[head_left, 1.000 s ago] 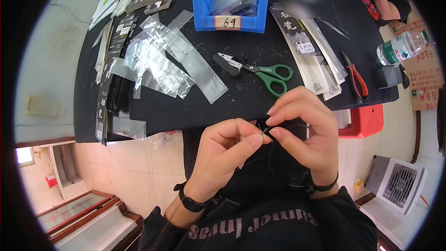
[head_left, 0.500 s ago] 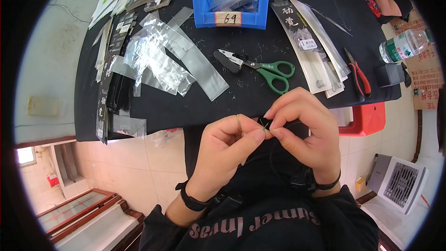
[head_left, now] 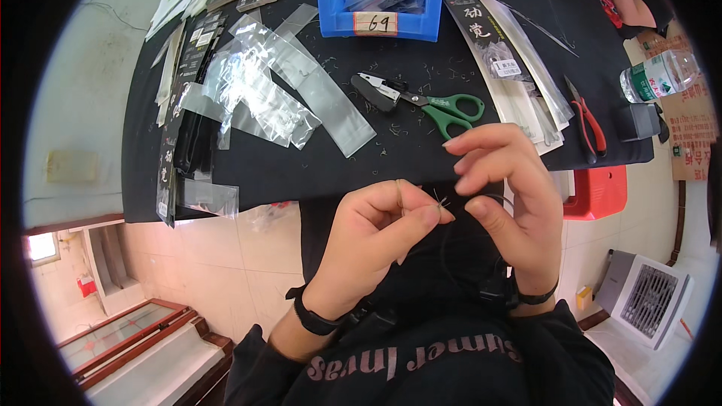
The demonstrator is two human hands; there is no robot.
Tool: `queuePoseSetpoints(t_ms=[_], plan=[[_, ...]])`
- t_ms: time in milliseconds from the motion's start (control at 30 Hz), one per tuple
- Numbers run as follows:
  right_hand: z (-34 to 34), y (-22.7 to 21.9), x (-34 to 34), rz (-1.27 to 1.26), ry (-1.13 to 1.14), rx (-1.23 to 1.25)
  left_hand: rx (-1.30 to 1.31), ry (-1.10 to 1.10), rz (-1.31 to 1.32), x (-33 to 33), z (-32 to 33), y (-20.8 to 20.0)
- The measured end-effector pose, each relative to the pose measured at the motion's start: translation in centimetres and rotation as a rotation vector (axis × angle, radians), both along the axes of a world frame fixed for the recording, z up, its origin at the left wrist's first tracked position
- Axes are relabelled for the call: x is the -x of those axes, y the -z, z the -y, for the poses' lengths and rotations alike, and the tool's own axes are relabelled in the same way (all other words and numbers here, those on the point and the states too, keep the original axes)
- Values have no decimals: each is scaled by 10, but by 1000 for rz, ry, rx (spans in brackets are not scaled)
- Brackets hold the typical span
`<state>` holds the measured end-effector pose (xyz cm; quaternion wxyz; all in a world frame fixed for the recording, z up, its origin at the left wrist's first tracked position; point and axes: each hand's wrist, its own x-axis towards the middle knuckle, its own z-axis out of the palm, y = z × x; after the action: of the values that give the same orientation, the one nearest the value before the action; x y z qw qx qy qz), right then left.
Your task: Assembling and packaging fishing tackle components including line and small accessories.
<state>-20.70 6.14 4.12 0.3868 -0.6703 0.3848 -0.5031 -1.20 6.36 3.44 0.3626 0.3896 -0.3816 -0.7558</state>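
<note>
Between thumb and forefinger, my left hand [head_left: 368, 229] pinches a knotted bit of thin line [head_left: 441, 201], whose short ends fan out past the fingertips. A strand also loops round the left forefinger. What else lies in that pinch is too small to tell. Just to its right, my right hand [head_left: 523, 203] is open, thumb and fingers apart, touching nothing I can see. Green-handled scissors [head_left: 468, 104] lie on the black-covered table [head_left: 301, 184] beyond the right fingertips, a grey piece by their blades.
A blue bin [head_left: 412, 28] of clear packets stands at the far middle. Clear plastic sleeves [head_left: 327, 109] and black packages [head_left: 170, 173] lie on the left. On the right are packaged strips [head_left: 481, 41], red-handled pliers [head_left: 591, 129], a water bottle [head_left: 662, 75] and a red stool-like piece [head_left: 602, 192].
My right hand has come away from the left fingertips, moving right with its fingers spreading. The left hand keeps its pinch on the thin line, whose loose ends now show more.
</note>
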Motion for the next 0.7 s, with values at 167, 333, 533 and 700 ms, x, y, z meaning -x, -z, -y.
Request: queuePoseSetpoints(t_ms=[167,333,533,700], plan=[[2,1,2,-115,5,-23,-28,34,-98,0,-1,4],[3,1,-2,-85,-8,-76,-111,109,-171,-3,2,6],[4,9,-1,-6,-70,-92,-212,139,-387,-2,0,13],[6,8,0,-37,-62,-32,-231,130,-449,-3,0,13]])
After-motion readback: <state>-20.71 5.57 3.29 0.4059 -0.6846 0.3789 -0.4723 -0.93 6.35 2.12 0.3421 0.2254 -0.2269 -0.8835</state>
